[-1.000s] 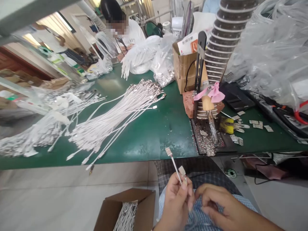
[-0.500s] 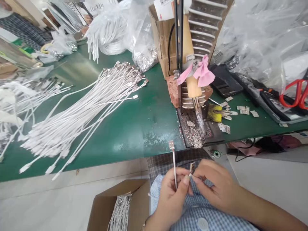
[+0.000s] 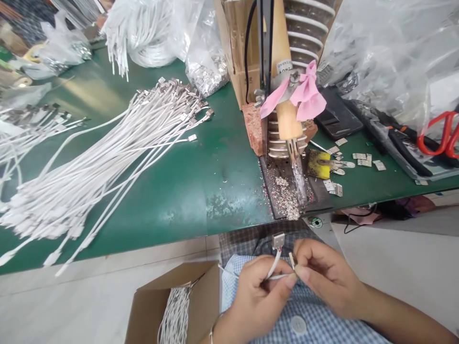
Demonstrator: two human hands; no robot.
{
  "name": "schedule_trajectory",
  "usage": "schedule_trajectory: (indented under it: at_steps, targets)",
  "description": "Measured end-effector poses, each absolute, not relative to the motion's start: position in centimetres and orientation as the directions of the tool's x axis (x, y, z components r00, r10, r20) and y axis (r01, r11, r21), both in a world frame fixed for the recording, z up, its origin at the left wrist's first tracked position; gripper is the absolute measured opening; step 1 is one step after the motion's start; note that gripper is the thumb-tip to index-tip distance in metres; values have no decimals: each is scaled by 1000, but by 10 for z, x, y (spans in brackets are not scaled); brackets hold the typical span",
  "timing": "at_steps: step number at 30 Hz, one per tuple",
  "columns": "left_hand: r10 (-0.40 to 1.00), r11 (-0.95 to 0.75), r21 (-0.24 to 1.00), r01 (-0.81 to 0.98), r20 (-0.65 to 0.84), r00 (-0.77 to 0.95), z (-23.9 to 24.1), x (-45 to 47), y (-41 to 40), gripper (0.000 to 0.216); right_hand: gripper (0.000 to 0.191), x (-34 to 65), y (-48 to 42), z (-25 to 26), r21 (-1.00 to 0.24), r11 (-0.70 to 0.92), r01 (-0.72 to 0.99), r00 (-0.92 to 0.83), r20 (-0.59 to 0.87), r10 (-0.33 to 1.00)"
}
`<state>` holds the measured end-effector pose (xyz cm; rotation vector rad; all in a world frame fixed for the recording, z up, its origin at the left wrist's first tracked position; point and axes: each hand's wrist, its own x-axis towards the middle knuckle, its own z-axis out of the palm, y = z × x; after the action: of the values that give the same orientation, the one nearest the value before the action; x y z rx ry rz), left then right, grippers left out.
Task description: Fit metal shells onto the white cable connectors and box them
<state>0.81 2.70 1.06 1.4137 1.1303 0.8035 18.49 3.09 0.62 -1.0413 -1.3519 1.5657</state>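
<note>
Low over the lap, my left hand is closed on a white USB cable. The cable's bare metal plug sticks up above the fingers, with a bit of red at its joint. A second length of white cable runs from the left fingers to the right fingertips; whether it is the same cable I cannot tell. My right hand is closed in a pinch at that end, where a small metal USB connector stands up between thumb and fingers. The fingers partly hide this connector.
A soldering iron hangs tip down in a stand over a solder-littered plate. Left on the green table lies a cable bundle. Loose connectors, a yellow sponge and red-handled scissors lie right. A cardboard box of cables stands below.
The plug above my left hand has shifted right and down, and its cable now leans rightward. White cable now shows stretched between both hands. The view has shifted slightly.
</note>
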Motion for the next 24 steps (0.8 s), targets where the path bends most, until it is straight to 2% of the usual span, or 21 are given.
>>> schedule_trajectory:
  at_steps: [2,4,8,12,18,24]
  targets:
    - [940,59,980,191,-119,320,11,8,27,24,31,186,30,4,-976,-151,-157,-286,-101,953]
    - [937,88,980,177,-141,320,10,7,26,26,28,188,31,4,-973,-136,-185,-239,-90,967]
    - [927,128,982,136,-167,336,10,7,27,25,5,193,35,9,-999,-48,-24,-319,-38,947]
    - [942,130,987,92,-152,300,14,10,30,21,17,194,37,14,-987,146,71,-341,113,933]
    - [949,145,979,142,-178,260,21,13,37,20,23,193,41,19,-936,310,166,-292,253,922]
    - [916,248,966,72,-258,308,19,13,41,22,21,201,44,21,-938,303,169,-369,225,902]
